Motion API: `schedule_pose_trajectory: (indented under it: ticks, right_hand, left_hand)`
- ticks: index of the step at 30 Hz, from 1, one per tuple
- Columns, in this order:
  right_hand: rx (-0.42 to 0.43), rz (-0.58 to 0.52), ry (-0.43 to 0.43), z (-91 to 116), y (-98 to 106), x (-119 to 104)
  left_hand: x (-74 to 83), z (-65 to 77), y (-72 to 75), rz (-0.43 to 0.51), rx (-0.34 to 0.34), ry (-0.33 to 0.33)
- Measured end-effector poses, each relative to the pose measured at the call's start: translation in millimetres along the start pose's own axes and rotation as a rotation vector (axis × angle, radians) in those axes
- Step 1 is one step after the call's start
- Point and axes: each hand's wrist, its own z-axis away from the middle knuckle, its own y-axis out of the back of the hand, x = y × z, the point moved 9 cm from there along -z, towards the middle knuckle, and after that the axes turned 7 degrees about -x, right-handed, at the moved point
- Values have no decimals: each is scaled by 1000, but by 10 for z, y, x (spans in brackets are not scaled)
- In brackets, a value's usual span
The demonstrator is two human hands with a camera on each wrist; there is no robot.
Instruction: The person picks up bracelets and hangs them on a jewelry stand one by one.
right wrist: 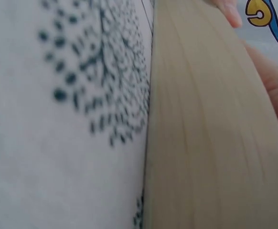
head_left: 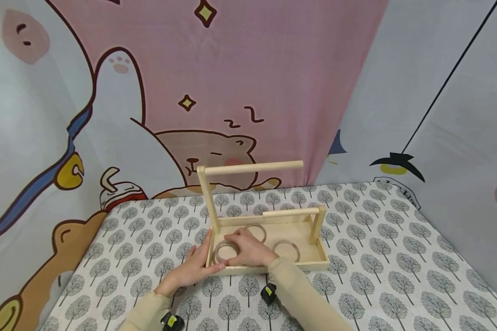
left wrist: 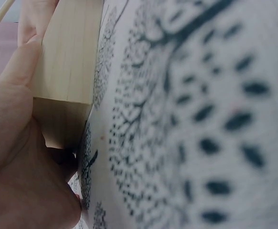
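In the head view, a pale wooden display stand [head_left: 248, 269] has a shallow tray and two T-shaped bars, one tall and one low. Inside its left end, my right hand [head_left: 252, 248] pinches a translucent brownish bangle [head_left: 218, 254], with what looks like a second ring overlapping it. Another bangle [head_left: 260, 226] lies behind this hand, partly covered, and one more bangle [head_left: 296, 248] lies to its right. My left hand [head_left: 194, 266] presses against the tray's front left corner, fingers along the side and thumb at the front. The wooden wall hides most of the right hand in the right wrist view.
The stand sits on a table with a white tree-print cloth [head_left: 372, 294]. Above the tray rise the tall bar [head_left: 252, 168] and the low bar [head_left: 291, 212], close to the right hand. A cartoon-print curtain [head_left: 273, 82] hangs behind the table.
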Motion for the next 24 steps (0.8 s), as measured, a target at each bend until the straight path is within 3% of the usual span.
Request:
schedule_pose_trajectory:
  ticks: [11, 24]
  right_hand:
    - [41, -116, 12, 19, 51, 93]
    - [95, -231, 104, 114, 133, -21]
  left_hand:
    - [-2, 0, -11, 2, -6, 4]
    - [-12, -4, -14, -14, 0, 3]
